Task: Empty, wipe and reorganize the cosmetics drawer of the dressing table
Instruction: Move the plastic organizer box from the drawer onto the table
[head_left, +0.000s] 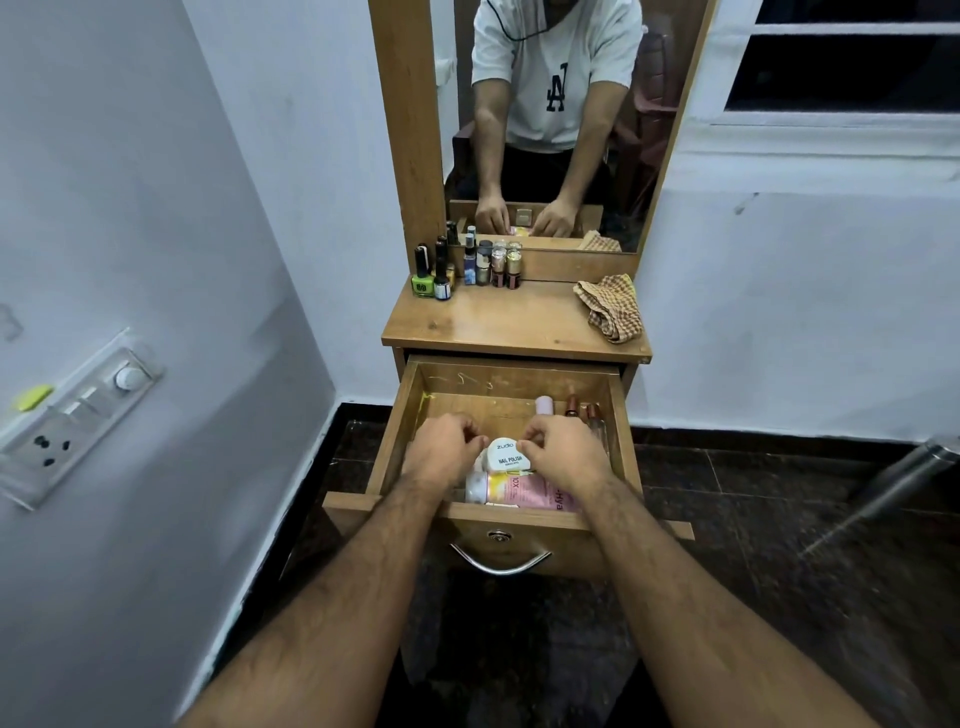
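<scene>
White plastic: a nail polish remover tub (506, 456), lid labelled "NAIL POLISH", sits between the two hands inside the open wooden drawer (397, 426). The left hand (441, 451) and right hand (566, 452) have curled fingertips pinching the tub's opposite edges; whether it is lifted or resting cannot be told. Done well, the lift would go straight up with even pressure from both sides, keeping the lid level, then clear the drawer's front wall.

Directly beneath the knuckles lie a pink sachet (540, 491) and a pale round-capped bottle (480, 486). Beyond the right fingertips, against the drawer's far right corner, stand a pink-capped tube (544, 404) and two copper-capped bottles (582, 410). Farther off, the tabletop (514, 317) carries a cluster of nail polish bottles (467, 267) and a checked cloth (613, 306).
</scene>
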